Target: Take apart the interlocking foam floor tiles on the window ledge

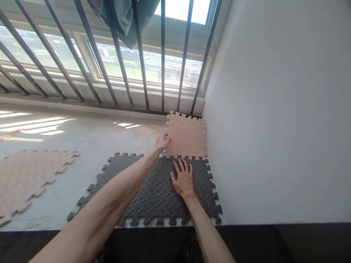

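A pink foam puzzle mat tile (187, 137) lies in the far right corner against the white wall, its toothed front edge meeting a dark grey foam tile (157, 197). My left hand (162, 141) grips the pink tile's left edge, near its front corner. Flat on the grey tile, just below the seam, rests my right hand (182, 179) with fingers spread. A second grey tile (109, 175) adjoins the first on the left.
Loose pink foam tiles (26, 179) lie on the pale floor at the left. Black window bars (142, 58) and a sill run along the back, with a green cloth (123, 18) hanging above. A dark ledge (274, 243) crosses the bottom.
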Available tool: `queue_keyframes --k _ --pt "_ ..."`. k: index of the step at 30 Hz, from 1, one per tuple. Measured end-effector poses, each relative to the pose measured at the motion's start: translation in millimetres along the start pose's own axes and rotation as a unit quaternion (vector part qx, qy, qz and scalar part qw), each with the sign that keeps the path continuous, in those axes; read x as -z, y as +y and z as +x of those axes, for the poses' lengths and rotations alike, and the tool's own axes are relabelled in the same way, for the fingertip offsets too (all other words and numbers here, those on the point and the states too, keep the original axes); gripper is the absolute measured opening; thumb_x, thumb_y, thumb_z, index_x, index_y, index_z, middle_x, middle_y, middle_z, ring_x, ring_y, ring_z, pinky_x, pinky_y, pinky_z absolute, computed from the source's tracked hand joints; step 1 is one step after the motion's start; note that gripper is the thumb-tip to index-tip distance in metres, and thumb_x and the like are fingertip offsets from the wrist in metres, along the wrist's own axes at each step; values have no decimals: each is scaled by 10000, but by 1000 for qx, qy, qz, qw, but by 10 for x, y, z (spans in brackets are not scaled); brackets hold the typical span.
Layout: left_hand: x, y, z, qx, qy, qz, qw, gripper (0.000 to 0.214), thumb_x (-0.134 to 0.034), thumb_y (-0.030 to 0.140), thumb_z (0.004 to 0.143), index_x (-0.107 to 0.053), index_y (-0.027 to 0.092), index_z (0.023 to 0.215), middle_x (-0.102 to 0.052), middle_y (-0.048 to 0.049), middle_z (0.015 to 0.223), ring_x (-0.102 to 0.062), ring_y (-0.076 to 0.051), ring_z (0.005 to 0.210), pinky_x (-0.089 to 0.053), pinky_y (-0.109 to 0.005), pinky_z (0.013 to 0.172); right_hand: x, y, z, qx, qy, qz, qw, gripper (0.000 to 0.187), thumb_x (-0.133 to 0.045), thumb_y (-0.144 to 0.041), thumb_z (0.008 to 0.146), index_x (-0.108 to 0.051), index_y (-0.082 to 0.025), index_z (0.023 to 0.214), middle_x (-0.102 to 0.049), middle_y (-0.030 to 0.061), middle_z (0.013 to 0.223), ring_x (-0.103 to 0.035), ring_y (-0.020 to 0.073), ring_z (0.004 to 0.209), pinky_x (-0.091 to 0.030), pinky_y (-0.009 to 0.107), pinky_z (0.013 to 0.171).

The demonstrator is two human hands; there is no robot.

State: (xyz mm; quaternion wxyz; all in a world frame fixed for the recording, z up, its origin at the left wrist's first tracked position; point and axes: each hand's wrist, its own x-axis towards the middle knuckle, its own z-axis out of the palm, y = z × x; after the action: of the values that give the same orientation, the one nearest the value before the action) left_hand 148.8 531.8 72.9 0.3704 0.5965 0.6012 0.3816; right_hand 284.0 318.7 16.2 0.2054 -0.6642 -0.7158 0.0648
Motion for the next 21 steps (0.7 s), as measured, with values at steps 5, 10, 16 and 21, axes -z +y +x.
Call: queue_keyframes --k 5,10,16,21 --pt "-12 374 -114 -35 50 48 997 308 -620 410 971 -724 241 1207 -812 -93 1162 -713 -251 1092 -491 -339 928 -20 -3 41 5 4 -16 1000 594 -394 -518 1082 -429 -337 1646 -413 38 1783 -303 291 1662 -153 627 1374" --pt "74 596 -230 -41 50 46 997 285 -625 414 975 -725 218 1157 -808 -95 1132 -710 -241 1070 -475 -321 883 11 43 -37 -1 23 -32 999 611 -434 -480 1063 -468 -250 1628 -431 105 1767 -311 283 1660 -170 575 1380" --pt "89 522 -403 12 68 -4 998 238 -684 415 932 -705 211 1053 -788 -101 1055 -708 -257 1041 -482 -335 882 83 324 -183 -151 69 -93 982 744 -401 -548 1052 -428 -100 1646 -349 270 1770 -236 440 1681 -148 719 1330" --pt "89 438 -565 24 82 -65 994 234 -725 428 891 -655 208 930 -756 -91 971 -705 -247 988 -506 -333 866 212 577 -145 -134 3 -58 989 693 -471 -514 1025 -459 -198 1642 -361 183 1786 -251 414 1686 -167 720 1329"
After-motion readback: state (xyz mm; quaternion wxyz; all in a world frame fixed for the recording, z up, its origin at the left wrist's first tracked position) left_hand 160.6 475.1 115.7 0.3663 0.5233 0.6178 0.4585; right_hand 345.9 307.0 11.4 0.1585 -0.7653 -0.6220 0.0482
